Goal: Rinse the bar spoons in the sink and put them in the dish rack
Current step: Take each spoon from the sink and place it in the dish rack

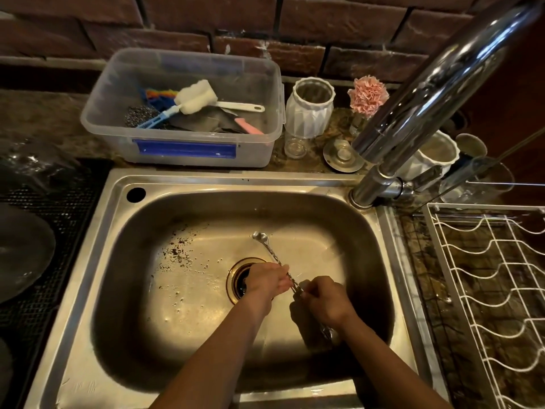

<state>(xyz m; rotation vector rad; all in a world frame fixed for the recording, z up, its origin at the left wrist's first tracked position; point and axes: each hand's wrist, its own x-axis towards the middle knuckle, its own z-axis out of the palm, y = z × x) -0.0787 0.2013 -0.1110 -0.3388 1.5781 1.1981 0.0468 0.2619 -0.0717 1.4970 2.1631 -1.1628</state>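
A thin bar spoon (pixel 267 247) with a twisted metal stem runs from the far middle of the steel sink (pixel 124 261) down into both hands. My left hand (pixel 267 280) is wrapped around its stem just right of the drain (pixel 239 280). Close beside it, my right hand (pixel 326 299) is closed on the lower stem. Metal glints below my right wrist; I cannot tell whether it is this spoon's end or another spoon. The white wire dish rack (pixel 486 290) stands to the right of the sink with nothing in it.
A chrome faucet (pixel 418 113) arches over the sink from the back right. Behind the sink sits a clear plastic tub (pixel 182 149) holding brushes and scrubbers, with a white jar (pixel 312 110), small glasses and a pink flower (pixel 368 94) beside it. Dark mesh mats lie on the left.
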